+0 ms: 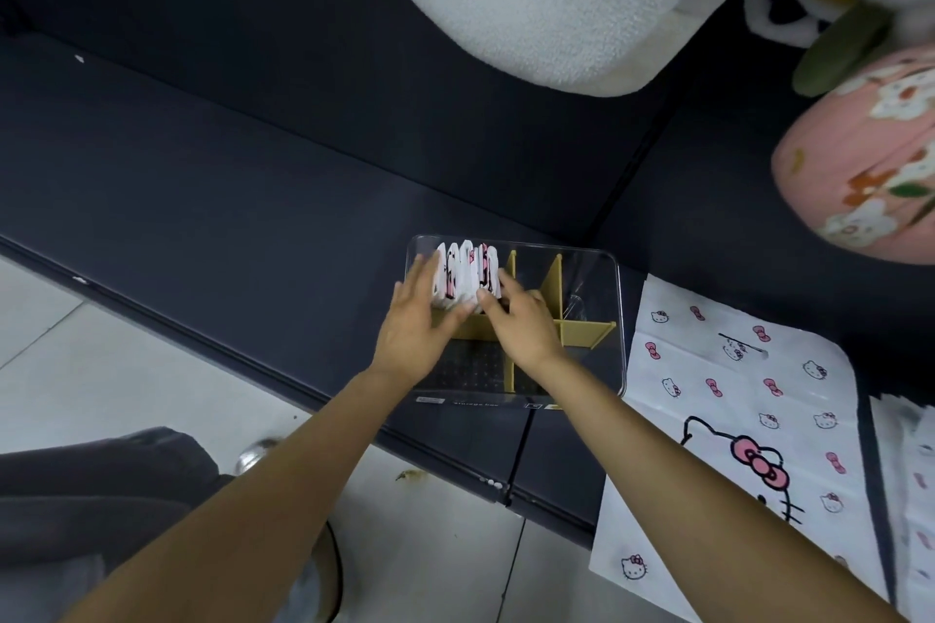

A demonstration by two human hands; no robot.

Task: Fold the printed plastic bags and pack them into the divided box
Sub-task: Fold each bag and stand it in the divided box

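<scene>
A clear divided box (609, 268) with tan dividers (587, 331) sits on the dark sofa seat. Several folded printed bags (463, 276) stand on edge in its far left compartment. My left hand (417, 324) lies flat with straight fingers against the left side of that stack. My right hand (521, 319) presses its fingertips against the stack's right side. An unfolded white printed bag (733, 420) with cat faces and pink bows lies flat to the right of the box. More flat bags (910, 470) show at the right edge.
A white fluffy cushion (546, 0) sits on the sofa behind the box. A pink flowered cushion (860, 167) lies at the right. Pale tiled floor (101, 369) lies below the seat's front edge, with dark cloth (91, 481) at the lower left.
</scene>
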